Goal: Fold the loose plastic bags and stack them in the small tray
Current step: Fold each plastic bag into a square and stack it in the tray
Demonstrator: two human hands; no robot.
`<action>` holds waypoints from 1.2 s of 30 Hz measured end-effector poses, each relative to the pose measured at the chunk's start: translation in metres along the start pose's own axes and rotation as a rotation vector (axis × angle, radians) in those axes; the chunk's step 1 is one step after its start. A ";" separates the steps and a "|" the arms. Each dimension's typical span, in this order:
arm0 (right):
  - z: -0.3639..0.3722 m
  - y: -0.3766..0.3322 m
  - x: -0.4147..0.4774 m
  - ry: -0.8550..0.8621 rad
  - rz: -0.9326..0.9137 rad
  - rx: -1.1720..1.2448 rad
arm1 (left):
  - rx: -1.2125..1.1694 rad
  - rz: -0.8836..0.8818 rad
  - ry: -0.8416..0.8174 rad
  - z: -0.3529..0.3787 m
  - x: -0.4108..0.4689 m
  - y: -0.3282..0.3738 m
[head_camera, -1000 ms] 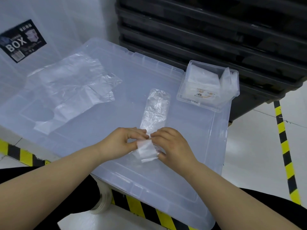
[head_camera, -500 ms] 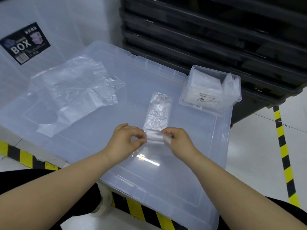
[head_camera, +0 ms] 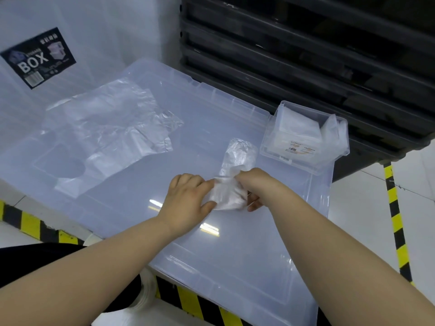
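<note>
While folded bags [head_camera: 295, 129] sit in the small tray [head_camera: 306, 167] at right, the left hand [head_camera: 188, 196] and right hand [head_camera: 255, 184], each grip pinching, hold a half-folded bag [head_camera: 227, 196] at centre; loose bags [head_camera: 106, 130] upper left await folding.

a large clear storage lid [head_camera: 211, 128] lies flat as the work surface. behind its far left corner stands a translucent bin [head_camera: 106, 31] with a black label [head_camera: 38, 58] reading "box". behind its far right edge, black crates [head_camera: 306, 55] are stacked. yellow-and-black hazard tape [head_camera: 30, 222] runs along its near edge, and another strip [head_camera: 395, 208] crosses the white floor [head_camera: 419, 180] to its right.
</note>
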State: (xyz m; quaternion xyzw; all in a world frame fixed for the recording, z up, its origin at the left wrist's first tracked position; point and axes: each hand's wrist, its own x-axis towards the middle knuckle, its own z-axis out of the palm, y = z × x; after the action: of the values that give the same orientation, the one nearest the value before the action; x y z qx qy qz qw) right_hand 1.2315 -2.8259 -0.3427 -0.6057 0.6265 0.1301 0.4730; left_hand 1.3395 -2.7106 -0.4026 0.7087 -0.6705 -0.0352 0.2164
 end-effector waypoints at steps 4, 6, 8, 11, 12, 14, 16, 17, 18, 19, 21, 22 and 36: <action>-0.006 0.004 -0.002 -0.007 0.023 0.084 | -0.092 -0.015 -0.168 -0.007 0.015 0.002; -0.008 0.008 -0.003 0.010 0.018 0.136 | -0.190 -0.081 -0.310 -0.007 0.022 0.001; -0.011 0.014 0.000 0.075 -0.043 0.179 | -0.244 -0.117 -0.439 -0.006 0.030 0.002; -0.018 0.023 0.008 0.228 -0.216 0.287 | -0.214 -0.112 -0.481 -0.007 0.036 0.007; -0.020 0.026 0.009 0.272 -0.259 0.352 | -0.188 -0.105 -0.499 -0.007 0.036 0.008; -0.024 0.032 0.010 0.348 -0.309 0.456 | -0.146 -0.096 -0.517 -0.008 0.036 0.008; -0.027 0.041 0.011 0.425 -0.362 0.414 | -0.122 -0.080 -0.518 -0.008 0.036 0.008; -0.027 0.046 0.011 0.469 -0.399 0.347 | -0.108 -0.070 -0.509 -0.007 0.035 0.008; -0.026 0.051 0.009 0.506 -0.448 0.255 | -0.101 -0.064 -0.492 -0.006 0.035 0.008; -0.024 0.056 0.006 0.528 -0.509 0.147 | -0.103 -0.062 -0.472 -0.006 0.034 0.008; -0.016 0.062 -0.001 0.576 -0.716 -0.092 | -0.108 -0.052 -0.436 -0.005 0.035 0.008; -0.010 0.064 -0.005 0.619 -0.861 -0.245 | -0.109 -0.048 -0.430 -0.004 0.035 0.008; 0.025 0.083 0.003 0.750 -1.128 -0.711 | -0.076 0.052 0.002 -0.006 0.016 -0.002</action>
State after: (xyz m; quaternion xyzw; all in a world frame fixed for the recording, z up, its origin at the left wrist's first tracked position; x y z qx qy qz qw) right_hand 1.1694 -2.7905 -0.3920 -0.9532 0.2616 -0.1516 0.0002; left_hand 1.3444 -2.7243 -0.3944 0.6823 -0.6867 -0.0545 0.2448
